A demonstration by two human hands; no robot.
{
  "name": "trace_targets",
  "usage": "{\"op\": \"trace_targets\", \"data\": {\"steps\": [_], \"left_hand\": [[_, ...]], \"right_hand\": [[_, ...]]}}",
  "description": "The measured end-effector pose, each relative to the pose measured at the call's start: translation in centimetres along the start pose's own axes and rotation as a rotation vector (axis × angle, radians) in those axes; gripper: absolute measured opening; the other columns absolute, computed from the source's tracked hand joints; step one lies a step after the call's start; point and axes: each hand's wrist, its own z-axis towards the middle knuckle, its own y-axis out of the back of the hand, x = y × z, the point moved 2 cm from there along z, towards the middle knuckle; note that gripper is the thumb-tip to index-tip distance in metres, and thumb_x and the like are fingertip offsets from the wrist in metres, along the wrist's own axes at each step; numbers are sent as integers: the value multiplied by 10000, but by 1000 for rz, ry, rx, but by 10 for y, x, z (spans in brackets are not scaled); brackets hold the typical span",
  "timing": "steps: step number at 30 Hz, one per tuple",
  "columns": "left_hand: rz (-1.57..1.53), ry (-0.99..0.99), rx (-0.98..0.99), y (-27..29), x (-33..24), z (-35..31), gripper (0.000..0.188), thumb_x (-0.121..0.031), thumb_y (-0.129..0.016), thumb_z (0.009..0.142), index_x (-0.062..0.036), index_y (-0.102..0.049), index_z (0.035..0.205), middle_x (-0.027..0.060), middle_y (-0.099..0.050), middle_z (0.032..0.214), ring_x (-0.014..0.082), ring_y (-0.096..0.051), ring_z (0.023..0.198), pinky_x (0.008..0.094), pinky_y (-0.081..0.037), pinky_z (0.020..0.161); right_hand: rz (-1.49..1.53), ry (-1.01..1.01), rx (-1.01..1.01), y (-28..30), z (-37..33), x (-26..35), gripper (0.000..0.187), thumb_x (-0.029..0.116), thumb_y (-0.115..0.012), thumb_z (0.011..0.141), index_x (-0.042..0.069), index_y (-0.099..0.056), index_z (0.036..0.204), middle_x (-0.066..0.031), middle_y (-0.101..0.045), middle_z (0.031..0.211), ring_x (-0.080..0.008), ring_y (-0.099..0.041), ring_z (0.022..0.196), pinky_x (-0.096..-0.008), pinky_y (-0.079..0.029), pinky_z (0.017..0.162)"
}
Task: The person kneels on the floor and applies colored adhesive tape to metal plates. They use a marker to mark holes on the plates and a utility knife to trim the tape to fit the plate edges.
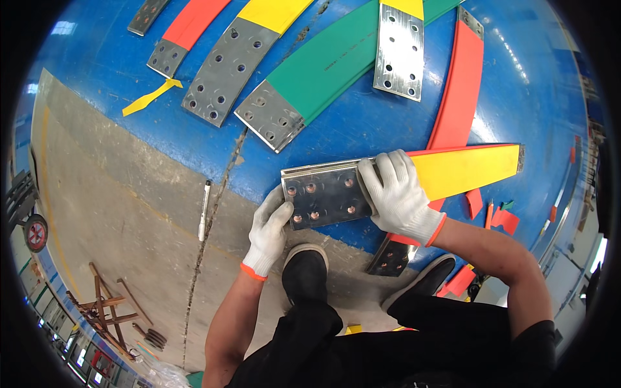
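Note:
A flat metal busbar with a yellow sleeve [471,172] lies across the area in front of my feet, its bare drilled end [330,202] toward the left. A red-edged bar lies stacked against its far side. My left hand [268,231], in a white glove with an orange cuff, grips the left corner of the bare end, thumb on top. My right hand [401,194], gloved alike, wraps over the bar where metal meets sleeve, its fingers on the far edge. Copper colour shows inside the holes. The undersides of the bars are hidden.
Beyond lie a green busbar [330,68], yellow ones [228,71], and red ones [460,84] on the blue floor [174,123]. A white marker pen [205,210] rests left on grey concrete. Red scraps [504,221] lie right; a wooden frame [107,304] stands lower left.

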Motion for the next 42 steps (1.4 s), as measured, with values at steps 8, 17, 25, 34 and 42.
{"op": "trace_targets", "data": {"steps": [8, 17, 25, 34, 42], "left_hand": [[-91, 47, -27, 0, 0, 5, 518, -218, -449, 1134, 104, -460, 1541, 179, -630, 1441, 248, -631, 1300, 388, -503, 1107], [-212, -1, -23, -1, 2, 8, 533, -309, -440, 1168, 102, -518, 1498, 170, -663, 1402, 220, -643, 1283, 357, -502, 1101], [-139, -3, -69, -6, -1, 8, 506, -307, -440, 1156, 105, -548, 1429, 167, -669, 1341, 217, -645, 1224, 367, -505, 1073], [-124, -42, -80, 2, 12, 9, 477, -213, -447, 1125, 105, -539, 1468, 169, -664, 1372, 221, -630, 1255, 355, -480, 1092], [-125, -51, -39, 2, 13, 0, 498, -147, -433, 1112, 117, -485, 1530, 181, -636, 1449, 228, -604, 1330, 340, -448, 1141]], "right_hand": [[-29, 31, -108, -4, -4, -1, 771, 80, -741, 705, -22, -544, 1442, -267, -540, 1233, -468, -552, 1214, -614, -403, 1160], [32, 66, -89, 3, -13, 2, 661, 94, -687, 763, -6, -578, 1407, -231, -563, 1307, -405, -572, 1268, -576, -441, 1141], [46, 26, -107, 0, -16, 3, 657, 95, -682, 741, -8, -589, 1384, -202, -575, 1292, -366, -574, 1245, -530, -432, 1151], [100, -10, -107, 1, -20, 7, 864, 86, -803, 596, -8, -552, 1417, -201, -541, 1342, -386, -536, 1304, -548, -399, 1180], [75, 20, -23, 6, -3, 13, 1032, 190, -927, 518, 12, -491, 1436, -232, -479, 1431, -453, -455, 1391, -603, -343, 1220]]}}
